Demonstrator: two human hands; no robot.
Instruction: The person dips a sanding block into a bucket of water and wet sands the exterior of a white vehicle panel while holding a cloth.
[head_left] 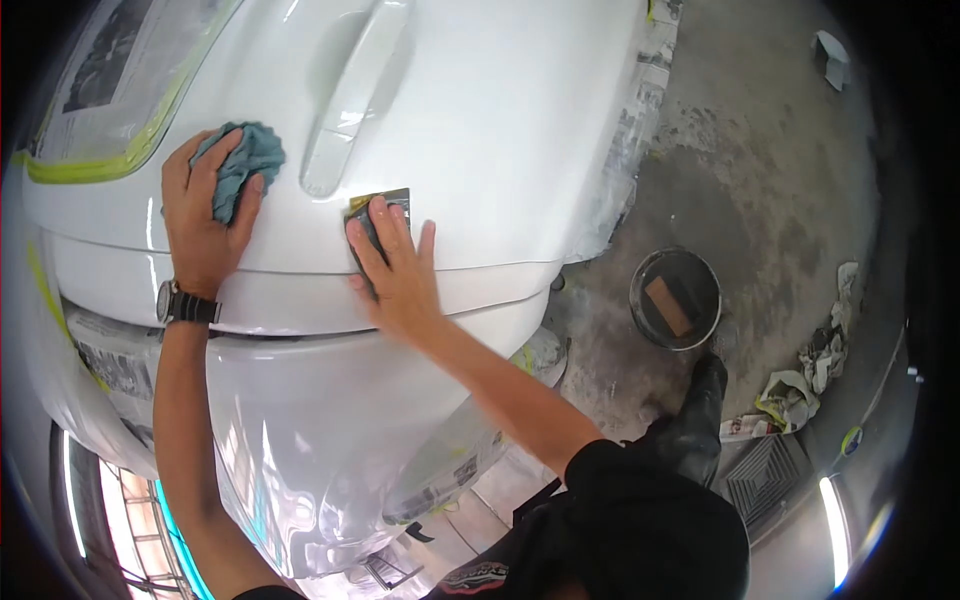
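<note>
My left hand (200,225), with a watch (180,303) on its wrist, is closed around a crumpled blue-green cloth (255,160) resting on the white car door (490,130). To its right, my right hand (402,275) presses a dark sheet of sandpaper (395,200) flat to the same door, just below the white door handle (350,110). A yellowish edge shows beside the sheet, perhaps a backing block. The fingers cover most of it.
Plastic film and yellow-green tape (90,168) mask the window. Newspaper masking (625,150) lines the door's right side. On the grey floor (735,130) stands a round bucket (717,300) with a brown block (668,305) inside. Crumpled paper (788,395) lies near a floor grate (765,475).
</note>
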